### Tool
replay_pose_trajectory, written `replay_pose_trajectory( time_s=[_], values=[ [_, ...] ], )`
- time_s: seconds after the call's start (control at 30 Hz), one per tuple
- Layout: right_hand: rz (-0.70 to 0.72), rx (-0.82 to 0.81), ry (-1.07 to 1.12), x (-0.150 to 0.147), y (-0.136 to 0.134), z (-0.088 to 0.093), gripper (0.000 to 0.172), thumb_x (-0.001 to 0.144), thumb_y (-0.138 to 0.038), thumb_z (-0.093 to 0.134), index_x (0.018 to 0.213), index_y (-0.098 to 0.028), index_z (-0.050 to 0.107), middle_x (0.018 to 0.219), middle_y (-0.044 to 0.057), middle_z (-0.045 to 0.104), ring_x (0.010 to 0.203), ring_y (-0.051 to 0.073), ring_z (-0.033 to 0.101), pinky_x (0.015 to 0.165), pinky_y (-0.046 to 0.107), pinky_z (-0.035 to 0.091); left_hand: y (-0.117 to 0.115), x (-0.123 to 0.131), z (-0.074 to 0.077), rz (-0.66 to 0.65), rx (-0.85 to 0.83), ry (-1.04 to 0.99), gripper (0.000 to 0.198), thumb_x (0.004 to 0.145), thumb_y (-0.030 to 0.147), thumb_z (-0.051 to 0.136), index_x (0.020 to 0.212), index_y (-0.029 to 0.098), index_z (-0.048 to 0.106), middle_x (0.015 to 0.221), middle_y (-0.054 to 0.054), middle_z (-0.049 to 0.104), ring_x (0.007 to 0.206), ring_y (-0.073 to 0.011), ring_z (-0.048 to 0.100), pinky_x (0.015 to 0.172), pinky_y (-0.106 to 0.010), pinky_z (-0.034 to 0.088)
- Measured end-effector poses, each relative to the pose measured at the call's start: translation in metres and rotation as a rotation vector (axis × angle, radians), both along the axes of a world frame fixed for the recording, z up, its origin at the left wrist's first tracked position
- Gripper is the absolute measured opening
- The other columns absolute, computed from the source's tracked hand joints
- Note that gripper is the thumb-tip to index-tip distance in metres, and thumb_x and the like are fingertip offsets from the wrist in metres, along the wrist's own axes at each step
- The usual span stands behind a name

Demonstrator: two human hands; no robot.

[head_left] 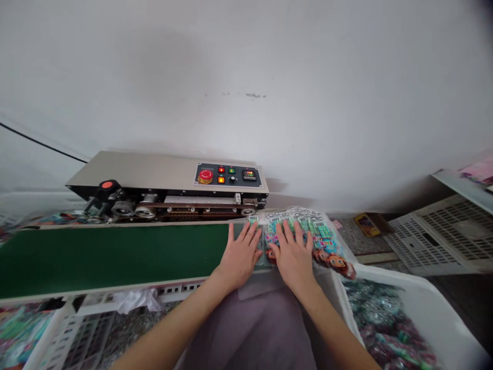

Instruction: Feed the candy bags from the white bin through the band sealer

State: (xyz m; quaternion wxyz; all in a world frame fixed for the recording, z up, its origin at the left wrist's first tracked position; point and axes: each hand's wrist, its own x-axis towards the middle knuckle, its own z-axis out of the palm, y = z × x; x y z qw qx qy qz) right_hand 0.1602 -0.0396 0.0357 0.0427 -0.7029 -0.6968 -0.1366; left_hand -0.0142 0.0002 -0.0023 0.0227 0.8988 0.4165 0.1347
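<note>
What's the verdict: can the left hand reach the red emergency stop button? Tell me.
Likely yes: nothing covers the red emergency stop button on the control panel, and the left hand is open nearby, fingers spread.

Colourful printed packets (324, 234), overlapping, at one end of green belt (115, 254)

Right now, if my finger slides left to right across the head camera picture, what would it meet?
Orange-topped knob, red button, left hand, right hand, yellow-edged item, pale slotted crate.
</note>
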Motion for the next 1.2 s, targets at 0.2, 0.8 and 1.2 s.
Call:
replay_pose_trajectory(
  time_s=[0.2, 0.8, 1.2],
  values=[
    [-0.013, -0.026, 0.021, -0.008, 0.005, 0.004, 0.051, 0.101, -0.038, 0.047, 0.144, -0.012, 0.053, 0.152, 0.017, 0.050, 0.144, 0.039, 0.034, 0.116, 0.063, 0.017, -0.001, -0.002, -0.001, 0.001, -0.007, -0.024, 0.053, 0.106, 0.041, 0.025, 0.153, 0.020, 0.038, 0.164, -0.009, 0.032, 0.152, -0.0281, 0.026, 0.120, -0.071, 0.010],
    [0.034, -0.086, 0.101, -0.057, 0.020, 0.006, 0.050, 0.101, -0.044, 0.046, 0.136, -0.012, 0.058, 0.142, 0.022, 0.057, 0.124, 0.037, 0.051, 0.101, 0.055, 0.036, -0.016, -0.065, 0.022, 0.255, -0.009, -0.010, 0.049, 0.104, 0.032, 0.031, 0.145, 0.016, 0.053, 0.156, -0.015, 0.044, 0.148, -0.0332, 0.035, 0.120, -0.068, 0.016],
    [-0.005, -0.095, 0.005, 0.003, 0.006, 0.010, 0.045, 0.103, -0.032, 0.039, 0.143, -0.018, 0.055, 0.153, 0.011, 0.049, 0.144, 0.038, 0.034, 0.115, 0.064, 0.018, -0.005, 0.009, 0.006, -0.068, -0.069, -0.041, 0.056, 0.106, 0.046, 0.025, 0.155, 0.020, 0.036, 0.165, -0.009, 0.028, 0.153, -0.0282, 0.022, 0.119, -0.069, 0.017]
  ],
)
